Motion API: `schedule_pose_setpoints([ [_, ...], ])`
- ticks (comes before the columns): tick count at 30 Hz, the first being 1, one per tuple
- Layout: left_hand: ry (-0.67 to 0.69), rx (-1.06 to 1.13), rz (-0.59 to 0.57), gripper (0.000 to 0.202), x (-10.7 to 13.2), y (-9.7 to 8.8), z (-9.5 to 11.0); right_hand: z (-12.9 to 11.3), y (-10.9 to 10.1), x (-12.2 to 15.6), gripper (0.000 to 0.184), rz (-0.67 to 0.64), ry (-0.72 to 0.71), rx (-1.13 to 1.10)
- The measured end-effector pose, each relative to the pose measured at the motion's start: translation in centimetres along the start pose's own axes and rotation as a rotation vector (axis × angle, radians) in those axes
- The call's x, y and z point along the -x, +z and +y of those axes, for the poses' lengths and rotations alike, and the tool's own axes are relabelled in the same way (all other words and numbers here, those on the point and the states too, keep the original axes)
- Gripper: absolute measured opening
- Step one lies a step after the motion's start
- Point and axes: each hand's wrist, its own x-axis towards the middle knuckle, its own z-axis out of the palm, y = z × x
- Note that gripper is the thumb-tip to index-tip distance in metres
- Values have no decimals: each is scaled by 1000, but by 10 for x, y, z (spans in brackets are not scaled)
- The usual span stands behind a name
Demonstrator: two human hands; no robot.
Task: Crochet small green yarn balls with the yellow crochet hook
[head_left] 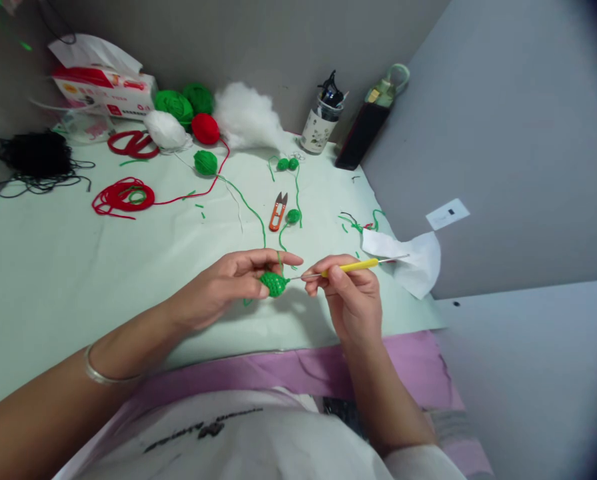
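My left hand (235,277) pinches a small green crocheted piece (274,283) between thumb and fingers. A green yarn strand (251,208) runs from it over my forefinger to a small green yarn ball (205,162) further back. My right hand (345,287) is closed round a yellow-handled crochet hook (351,267), whose metal tip points left into the green piece. Both hands hover just above the pale green table cover (78,267), near its front edge.
Orange thread snips (278,211) lie behind my hands, with small green crocheted balls (288,163) nearby. Further back are green and red yarn balls (191,110), white stuffing (245,120), red scissors (133,143), red yarn (123,197), black yarn (35,157), a cup (321,127) and a dark bottle (363,130).
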Motion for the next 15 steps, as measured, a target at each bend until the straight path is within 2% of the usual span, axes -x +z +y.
schedule_pose_setpoints([
  [3,-32,140,-67,46,-1,0,0,-2,-2,-1,20,-22,-17,-20],
  [6,-37,189,-102,45,-1,0,0,-2,-3,-1,17,-41,-5,-75],
  [10,-30,156,-86,44,-1,1,-5,-1,-1,0,18,-49,10,-114],
  [15,27,152,-68,53,-1,5,-10,6,7,3,11,-100,-75,-105],
])
